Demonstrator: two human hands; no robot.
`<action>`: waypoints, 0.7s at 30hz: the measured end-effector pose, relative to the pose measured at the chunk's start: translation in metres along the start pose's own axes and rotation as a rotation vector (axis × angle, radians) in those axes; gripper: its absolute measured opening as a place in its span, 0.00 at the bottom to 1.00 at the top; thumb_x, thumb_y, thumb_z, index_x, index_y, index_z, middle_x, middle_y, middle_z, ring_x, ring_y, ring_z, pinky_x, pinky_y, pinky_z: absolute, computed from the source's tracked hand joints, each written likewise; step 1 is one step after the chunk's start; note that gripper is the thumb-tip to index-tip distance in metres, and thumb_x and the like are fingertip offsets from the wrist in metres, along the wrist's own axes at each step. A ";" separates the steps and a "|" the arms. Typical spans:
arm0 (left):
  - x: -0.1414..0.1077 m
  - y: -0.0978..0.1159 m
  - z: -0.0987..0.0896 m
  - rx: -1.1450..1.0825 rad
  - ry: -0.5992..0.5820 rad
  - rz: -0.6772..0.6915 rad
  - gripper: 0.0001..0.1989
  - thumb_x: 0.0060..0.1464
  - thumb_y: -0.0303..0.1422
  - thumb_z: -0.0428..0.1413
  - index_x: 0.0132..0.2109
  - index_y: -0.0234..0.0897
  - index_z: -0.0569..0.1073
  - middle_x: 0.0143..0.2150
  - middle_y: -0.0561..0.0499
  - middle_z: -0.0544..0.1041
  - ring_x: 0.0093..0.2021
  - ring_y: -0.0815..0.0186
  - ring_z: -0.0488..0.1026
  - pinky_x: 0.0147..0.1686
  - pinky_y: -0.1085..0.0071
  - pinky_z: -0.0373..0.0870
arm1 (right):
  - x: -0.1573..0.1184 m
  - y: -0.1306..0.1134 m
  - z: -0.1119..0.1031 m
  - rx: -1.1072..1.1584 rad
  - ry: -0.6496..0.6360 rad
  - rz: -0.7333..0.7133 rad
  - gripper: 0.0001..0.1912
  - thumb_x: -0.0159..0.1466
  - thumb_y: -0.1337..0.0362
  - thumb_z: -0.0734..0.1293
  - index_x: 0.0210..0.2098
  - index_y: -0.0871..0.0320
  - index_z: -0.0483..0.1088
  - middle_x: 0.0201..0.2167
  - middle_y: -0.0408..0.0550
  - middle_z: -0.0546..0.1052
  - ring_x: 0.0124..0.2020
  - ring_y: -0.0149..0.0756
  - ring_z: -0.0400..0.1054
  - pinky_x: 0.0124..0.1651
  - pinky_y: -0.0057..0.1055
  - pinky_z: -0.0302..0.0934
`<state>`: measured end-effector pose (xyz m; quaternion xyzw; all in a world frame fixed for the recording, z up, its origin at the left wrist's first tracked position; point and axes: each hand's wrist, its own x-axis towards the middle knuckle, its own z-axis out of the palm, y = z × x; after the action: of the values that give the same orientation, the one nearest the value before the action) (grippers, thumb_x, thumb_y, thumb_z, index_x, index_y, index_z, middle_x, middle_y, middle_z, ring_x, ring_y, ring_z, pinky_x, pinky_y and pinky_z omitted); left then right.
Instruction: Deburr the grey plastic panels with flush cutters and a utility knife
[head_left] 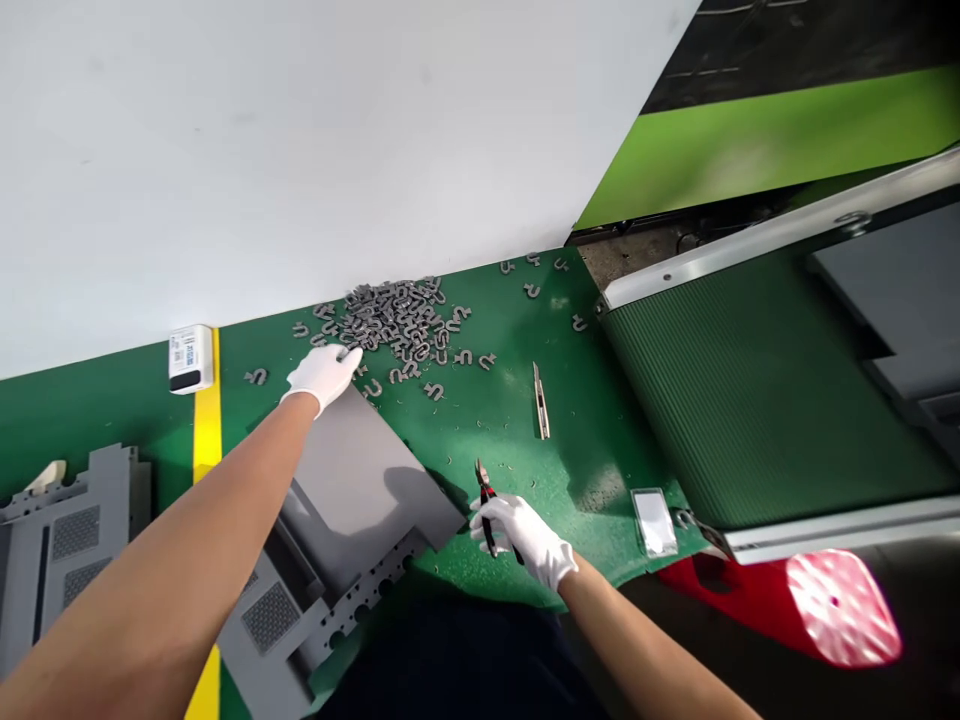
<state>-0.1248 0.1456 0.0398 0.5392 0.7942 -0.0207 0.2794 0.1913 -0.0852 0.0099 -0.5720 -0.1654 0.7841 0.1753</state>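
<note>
Black and red pliers beside a smooth, flat grey panel

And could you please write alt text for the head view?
The gloved right hand holds pliers above a green table, while the gloved left hand is beside a pile of small gray hook-shaped pieces, near a gray panel. A utility knife lies nearby.

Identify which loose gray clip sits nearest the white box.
The lone gray clip just right of the white box, left of the pile of clips. It is the leftmost; every other visible clip lies farther right.
</note>
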 end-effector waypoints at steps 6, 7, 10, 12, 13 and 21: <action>-0.021 -0.028 0.020 0.033 -0.233 0.137 0.32 0.59 0.64 0.47 0.47 0.44 0.79 0.42 0.47 0.82 0.38 0.55 0.77 0.38 0.64 0.68 | -0.028 -0.008 -0.006 0.145 -0.269 0.007 0.16 0.66 0.51 0.72 0.49 0.53 0.76 0.48 0.53 0.79 0.52 0.47 0.76 0.44 0.39 0.75; -0.029 -0.028 0.024 0.050 -0.220 0.161 0.31 0.58 0.64 0.48 0.44 0.44 0.78 0.39 0.48 0.81 0.35 0.57 0.76 0.36 0.65 0.66 | -0.030 -0.008 -0.005 0.128 -0.288 0.017 0.19 0.67 0.49 0.72 0.51 0.52 0.76 0.48 0.52 0.78 0.50 0.46 0.77 0.43 0.37 0.74; -0.051 -0.029 0.034 0.059 -0.246 0.202 0.29 0.57 0.64 0.50 0.38 0.43 0.77 0.33 0.49 0.77 0.32 0.59 0.73 0.33 0.66 0.64 | -0.025 -0.007 0.001 -0.011 -0.261 -0.012 0.27 0.70 0.39 0.66 0.55 0.52 0.75 0.44 0.50 0.78 0.39 0.39 0.76 0.33 0.31 0.70; -0.065 -0.030 0.042 0.048 -0.289 0.178 0.29 0.56 0.64 0.52 0.36 0.43 0.76 0.34 0.48 0.77 0.32 0.59 0.73 0.34 0.65 0.66 | -0.015 -0.007 0.008 -0.166 -0.170 -0.061 0.31 0.71 0.36 0.61 0.57 0.54 0.74 0.38 0.50 0.79 0.30 0.36 0.73 0.26 0.29 0.64; -0.071 -0.032 0.047 0.034 -0.306 0.161 0.29 0.55 0.65 0.52 0.35 0.43 0.77 0.36 0.48 0.77 0.33 0.58 0.74 0.36 0.64 0.68 | -0.009 -0.007 0.013 -0.260 -0.126 -0.089 0.33 0.72 0.35 0.59 0.56 0.55 0.74 0.36 0.49 0.79 0.28 0.35 0.72 0.25 0.28 0.62; -0.072 -0.042 0.066 -0.160 -0.383 0.241 0.21 0.59 0.53 0.54 0.43 0.47 0.85 0.57 0.50 0.78 0.55 0.57 0.76 0.58 0.68 0.70 | 0.039 -0.034 0.068 -0.938 0.070 -0.219 0.29 0.76 0.42 0.53 0.47 0.55 0.76 0.45 0.53 0.83 0.45 0.44 0.77 0.48 0.36 0.67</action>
<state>-0.1149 0.0450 0.0060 0.5925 0.6556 -0.0263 0.4673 0.1186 -0.0416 0.0126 -0.5945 -0.5544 0.5822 -0.0147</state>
